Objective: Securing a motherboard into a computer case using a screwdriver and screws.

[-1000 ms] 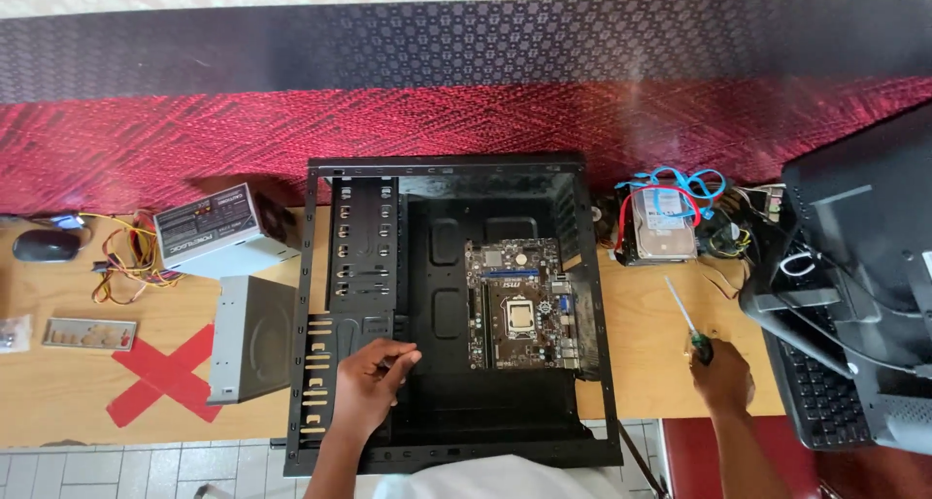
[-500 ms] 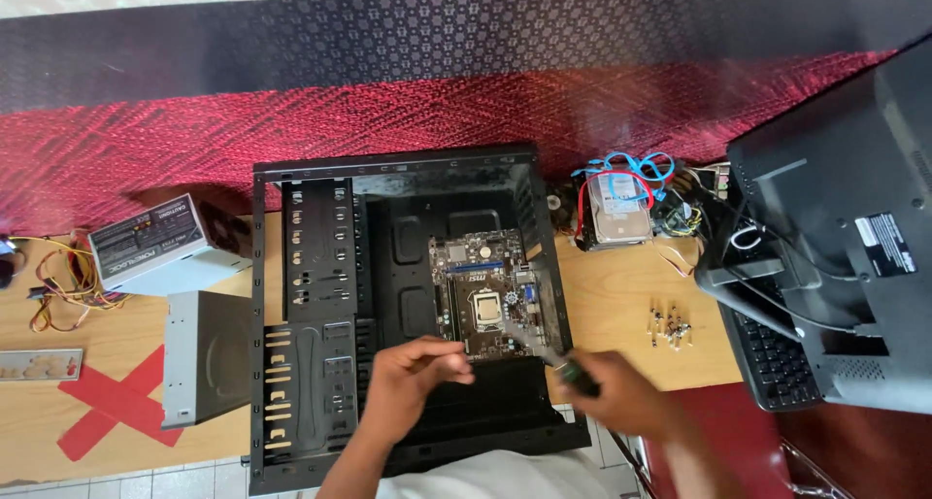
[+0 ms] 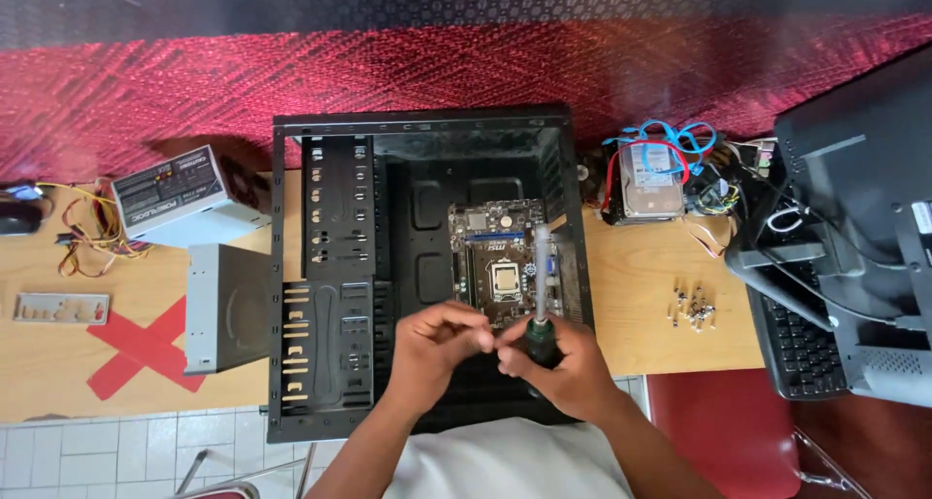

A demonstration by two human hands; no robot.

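Both hands now meet over open case (image 3: pixel 427 266); earlier, apart. Right hand (image 3: pixel 558 358) clenched on screwdriver (image 3: pixel 540 305) handle, shaft pointing away over motherboard (image 3: pixel 503 271). Left hand (image 3: pixel 437 342) fingertips pinched beside handle; contents not discernible.

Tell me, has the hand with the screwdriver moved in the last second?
Yes. The right hand left the table and came leftward over the computer case.
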